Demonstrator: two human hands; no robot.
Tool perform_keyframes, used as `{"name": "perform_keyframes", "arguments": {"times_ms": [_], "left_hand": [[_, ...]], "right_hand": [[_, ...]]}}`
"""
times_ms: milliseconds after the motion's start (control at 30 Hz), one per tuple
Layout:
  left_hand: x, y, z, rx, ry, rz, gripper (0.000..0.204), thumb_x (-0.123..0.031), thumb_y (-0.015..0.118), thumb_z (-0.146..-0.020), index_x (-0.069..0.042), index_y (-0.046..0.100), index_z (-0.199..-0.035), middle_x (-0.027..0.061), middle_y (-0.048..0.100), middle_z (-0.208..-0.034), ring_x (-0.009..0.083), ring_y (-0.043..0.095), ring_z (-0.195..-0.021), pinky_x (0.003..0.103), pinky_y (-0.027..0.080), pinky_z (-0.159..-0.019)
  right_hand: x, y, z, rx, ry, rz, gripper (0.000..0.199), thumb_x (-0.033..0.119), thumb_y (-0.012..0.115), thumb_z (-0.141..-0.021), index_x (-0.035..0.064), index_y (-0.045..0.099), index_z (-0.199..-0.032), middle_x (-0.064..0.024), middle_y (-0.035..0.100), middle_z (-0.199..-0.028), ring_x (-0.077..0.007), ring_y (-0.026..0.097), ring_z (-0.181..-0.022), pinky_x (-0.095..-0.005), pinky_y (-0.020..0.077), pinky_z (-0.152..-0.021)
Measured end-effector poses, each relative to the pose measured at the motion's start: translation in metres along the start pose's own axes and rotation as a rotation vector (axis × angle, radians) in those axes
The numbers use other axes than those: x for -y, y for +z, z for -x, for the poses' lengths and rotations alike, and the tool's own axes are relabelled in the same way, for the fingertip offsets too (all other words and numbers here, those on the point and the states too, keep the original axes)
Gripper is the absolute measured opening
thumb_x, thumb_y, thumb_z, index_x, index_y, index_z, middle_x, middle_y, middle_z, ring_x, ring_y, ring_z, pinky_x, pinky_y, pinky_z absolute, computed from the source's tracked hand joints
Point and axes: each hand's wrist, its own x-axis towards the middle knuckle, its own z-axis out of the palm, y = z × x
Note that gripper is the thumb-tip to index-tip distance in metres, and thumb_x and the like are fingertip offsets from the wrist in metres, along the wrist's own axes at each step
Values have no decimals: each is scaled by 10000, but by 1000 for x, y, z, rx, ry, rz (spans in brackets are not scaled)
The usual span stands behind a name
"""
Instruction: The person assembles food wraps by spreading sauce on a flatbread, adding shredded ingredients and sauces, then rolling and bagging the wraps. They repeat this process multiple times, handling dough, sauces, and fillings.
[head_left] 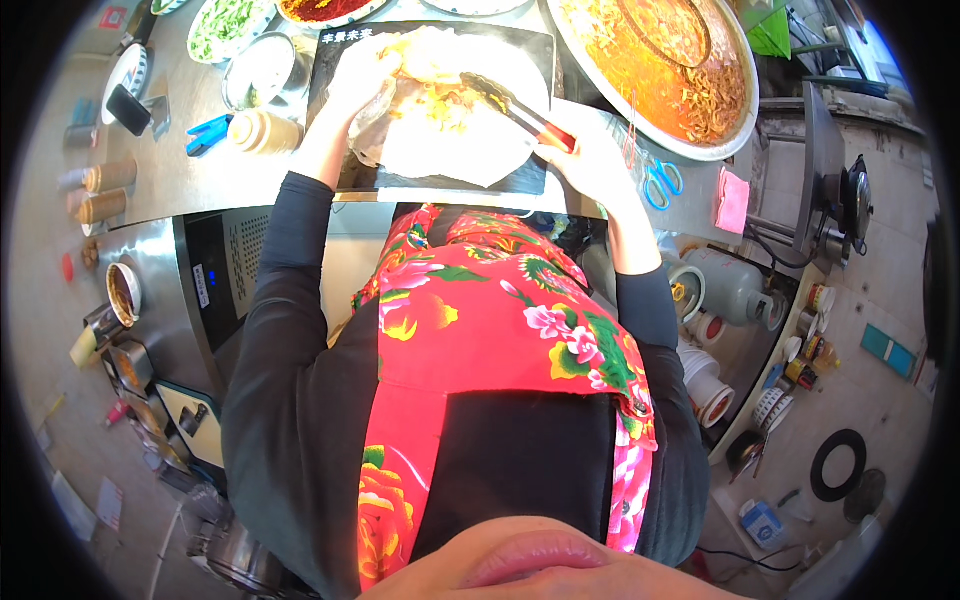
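Over a black board (525, 50) on the counter, my left hand (365, 75) is closed on a pale golden flatbread (430, 55), partly washed out by glare. Crumpled clear plastic (372, 130) hangs by that hand. Below the flatbread, yellow-orange shredded food (440, 108) lies on a bright white sheet (455, 155). My right hand (572, 150) grips the reddish-brown handle of a long utensil (495, 95). Its dark head reaches left to the food; glare hides whether it is tongs or a spatula.
A big metal pan (735, 135) of reddish stew stands at the right, beside blue scissors (662, 185) and a pink cloth (732, 200). Bowls of green shreds (225, 30) and red sauce (330, 8) sit at the far left. A squeeze bottle (262, 132) and blue clip (208, 135) lie nearer.
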Motion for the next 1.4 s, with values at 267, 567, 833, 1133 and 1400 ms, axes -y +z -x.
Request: {"name": "perform_keyframes", "arguments": {"times_ms": [267,567,833,1133,1400], "left_hand": [[-6,-3,11,164,-46,42,324,-243,631,-925,-11,647,-1151,122,673,-1058,235,636,-970,354,510,-868],[2,0,17,-2,-158,14,339,-251,628,-911,-3,642,-1140,130,677,-1093,231,636,-988,356,501,-890],[3,10,17,70,-115,-29,324,-210,630,-900,-1,636,-1148,126,686,-1065,239,637,-991,350,498,-911],[-5,17,17,8,-102,-123,375,-221,660,-897,-8,613,-1202,152,659,-1141,249,634,-1016,358,497,-931],[-10,13,15,69,-166,-41,323,-257,618,-923,-28,646,-1149,121,687,-1049,222,646,-983,333,508,-899]], "right_hand": [[-11,27,-12,105,66,-467,408,271,750,-810,44,664,-1138,-143,691,-1016,-284,656,-947,-356,506,-856],[0,-1,-5,138,70,-28,391,245,755,-797,51,670,-1126,-135,684,-941,-272,657,-888,-352,508,-817],[-25,25,-21,171,15,83,376,278,733,-814,46,664,-1101,-144,660,-905,-285,645,-859,-374,500,-780],[-9,16,-12,194,110,43,376,288,731,-819,54,665,-1106,-136,659,-915,-284,638,-862,-373,498,-779],[-14,17,-12,153,37,-22,421,339,708,-854,65,652,-1169,-154,675,-977,-286,643,-890,-374,502,-810]]}}
